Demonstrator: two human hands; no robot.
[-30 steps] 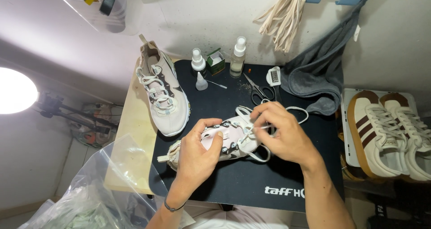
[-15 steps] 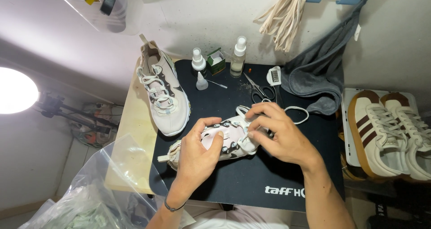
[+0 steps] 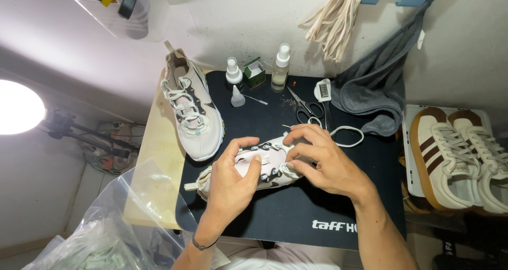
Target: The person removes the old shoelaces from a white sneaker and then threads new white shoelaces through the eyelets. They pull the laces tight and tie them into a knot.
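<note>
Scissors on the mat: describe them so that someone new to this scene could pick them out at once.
Start at the black mat on the table, then look to its far edge near the grey towel. The scissors lie there, between a spray bottle and a white brush; they alone have black loop handles and metal blades.

The mat (image 3: pixel 317 196) on the desk is black with white lettering at its near edge. The shoe (image 3: pixel 264 167) on it is pale pink-white with dark eyelets and a white lace (image 3: pixel 346 135). A second shoe (image 3: pixel 190 108) at the mat's left edge is cream with brown patches and pale laces. The box (image 3: pixel 254 73) at the far edge is green, the scissors (image 3: pixel 306 107) black, the towel (image 3: pixel 373 90) grey. Right of the desk, two cream sneakers (image 3: pixel 460 153) carry brown stripes.
</note>
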